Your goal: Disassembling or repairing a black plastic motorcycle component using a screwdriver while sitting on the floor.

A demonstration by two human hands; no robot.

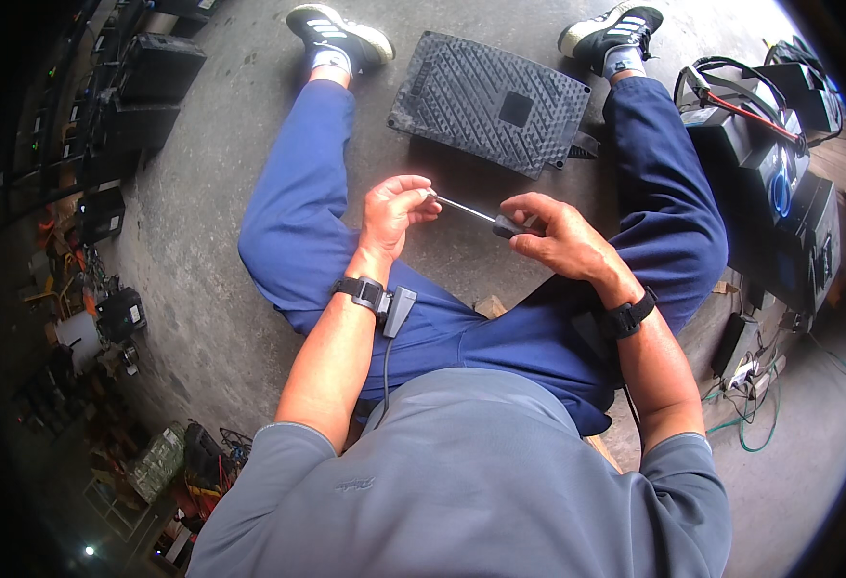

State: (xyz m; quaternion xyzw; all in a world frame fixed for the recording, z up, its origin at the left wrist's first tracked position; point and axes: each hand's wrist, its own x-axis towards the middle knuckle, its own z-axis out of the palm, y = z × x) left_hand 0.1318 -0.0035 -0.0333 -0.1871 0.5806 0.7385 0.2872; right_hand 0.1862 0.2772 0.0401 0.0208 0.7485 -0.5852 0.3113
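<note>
My right hand (562,238) grips the dark handle of a screwdriver (466,209), whose thin metal shaft points left. At the tip of that shaft, my left hand (397,212) pinches with thumb and forefinger. Whether a small part sits between those fingertips is too small to make out. Both hands are above the floor between my bent legs. Just beyond them a black rectangular case (490,101) with a ridged, patterned top lies on the concrete. A dark square is set in its top, and a short connector (583,146) sticks out at its right end.
Dark boxes (769,193) stand at the right, with a red-handled tool (745,116) and cables on top. Green cables (755,424) trail over the floor below them. Shelving with black units (158,72) and assorted gear lines the left. My shoes (341,34) flank the case.
</note>
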